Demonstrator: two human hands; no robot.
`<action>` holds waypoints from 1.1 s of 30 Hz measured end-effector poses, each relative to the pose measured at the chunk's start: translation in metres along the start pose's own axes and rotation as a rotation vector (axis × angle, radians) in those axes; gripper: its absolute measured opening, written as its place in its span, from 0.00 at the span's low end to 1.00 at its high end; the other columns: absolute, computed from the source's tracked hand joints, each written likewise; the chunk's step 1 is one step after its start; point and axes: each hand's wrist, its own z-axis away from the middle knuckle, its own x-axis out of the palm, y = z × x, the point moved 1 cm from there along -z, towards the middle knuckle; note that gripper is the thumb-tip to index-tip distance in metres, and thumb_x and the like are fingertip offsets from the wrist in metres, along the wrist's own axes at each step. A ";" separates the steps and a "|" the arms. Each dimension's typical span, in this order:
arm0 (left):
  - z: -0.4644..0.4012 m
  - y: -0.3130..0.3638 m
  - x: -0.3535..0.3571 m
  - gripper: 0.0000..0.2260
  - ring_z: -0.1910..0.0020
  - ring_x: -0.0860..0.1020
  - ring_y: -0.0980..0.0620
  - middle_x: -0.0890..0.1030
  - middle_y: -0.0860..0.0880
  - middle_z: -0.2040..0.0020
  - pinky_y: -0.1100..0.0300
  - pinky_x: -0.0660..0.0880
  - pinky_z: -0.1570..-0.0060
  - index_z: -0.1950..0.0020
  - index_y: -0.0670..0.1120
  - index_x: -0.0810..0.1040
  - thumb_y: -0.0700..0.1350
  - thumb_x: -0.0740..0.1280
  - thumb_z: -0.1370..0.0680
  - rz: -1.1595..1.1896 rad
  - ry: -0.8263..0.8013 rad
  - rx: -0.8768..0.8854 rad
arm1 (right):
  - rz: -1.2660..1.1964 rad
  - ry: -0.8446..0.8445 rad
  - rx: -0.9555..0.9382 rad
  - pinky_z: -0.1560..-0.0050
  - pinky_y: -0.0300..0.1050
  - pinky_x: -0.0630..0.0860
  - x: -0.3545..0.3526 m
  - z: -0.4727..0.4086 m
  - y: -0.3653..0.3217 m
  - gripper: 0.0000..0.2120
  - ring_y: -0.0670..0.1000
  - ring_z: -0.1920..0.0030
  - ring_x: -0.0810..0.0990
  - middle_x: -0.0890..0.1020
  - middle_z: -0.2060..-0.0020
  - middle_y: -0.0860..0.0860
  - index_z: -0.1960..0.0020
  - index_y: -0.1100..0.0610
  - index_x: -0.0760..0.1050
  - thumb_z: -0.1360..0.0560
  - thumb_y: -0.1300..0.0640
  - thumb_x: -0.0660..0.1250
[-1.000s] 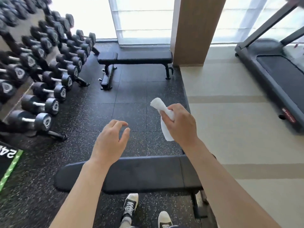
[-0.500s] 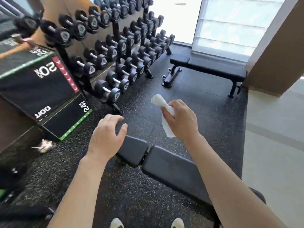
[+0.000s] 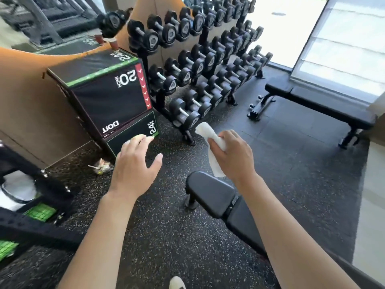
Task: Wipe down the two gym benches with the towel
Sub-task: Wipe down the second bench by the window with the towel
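The right hand (image 3: pixel 231 155) grips a rolled white towel (image 3: pixel 210 140) — fingers curled round its middle, both ends sticking out — above the head end of the near bench (image 3: pixel 210 192). The left hand (image 3: pixel 135 163) hovers over the speckled floor (image 3: pixel 166 236), fingers spread and holding nothing. The far bench (image 3: pixel 320 105) stands by the window, beside the dumbbell rack (image 3: pixel 204 65) — a plyo box (image 3: pixel 104 94) sits to its left.

I see a white towel (image 3: pixel 214 147), two black benches, the near one (image 3: pixel 210 195) and the far one (image 3: pixel 320 105). The floor (image 3: pixel 166 236) is black rubber with pale speckles. The plyo box (image 3: pixel 108 94) is black with green edging, a red strip and white numerals. The dumbbells (image 3: pixel 198 65) are black.
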 end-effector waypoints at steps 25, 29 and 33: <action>-0.142 -0.072 0.016 0.25 0.22 0.66 0.47 0.72 0.48 0.23 0.46 0.61 0.21 0.22 0.48 0.72 0.58 0.64 0.17 0.031 0.021 0.010 | -0.020 0.018 0.041 0.62 0.41 0.66 0.092 -0.118 -0.012 0.14 0.41 0.63 0.74 0.77 0.58 0.41 0.54 0.45 0.73 0.21 0.35 0.61; -0.203 -0.057 0.039 0.26 0.22 0.66 0.48 0.72 0.49 0.23 0.44 0.64 0.21 0.22 0.48 0.72 0.56 0.66 0.18 0.014 -0.017 0.041 | -0.033 0.025 0.083 0.62 0.42 0.67 0.103 -0.165 0.020 0.14 0.39 0.62 0.75 0.78 0.58 0.41 0.54 0.45 0.73 0.21 0.36 0.61; -0.263 -0.036 0.053 0.26 0.22 0.66 0.48 0.72 0.49 0.23 0.43 0.66 0.22 0.22 0.49 0.72 0.56 0.67 0.18 0.014 -0.025 0.070 | -0.054 0.050 0.127 0.63 0.36 0.65 0.107 -0.216 0.051 0.14 0.37 0.62 0.74 0.77 0.59 0.41 0.54 0.45 0.73 0.21 0.36 0.62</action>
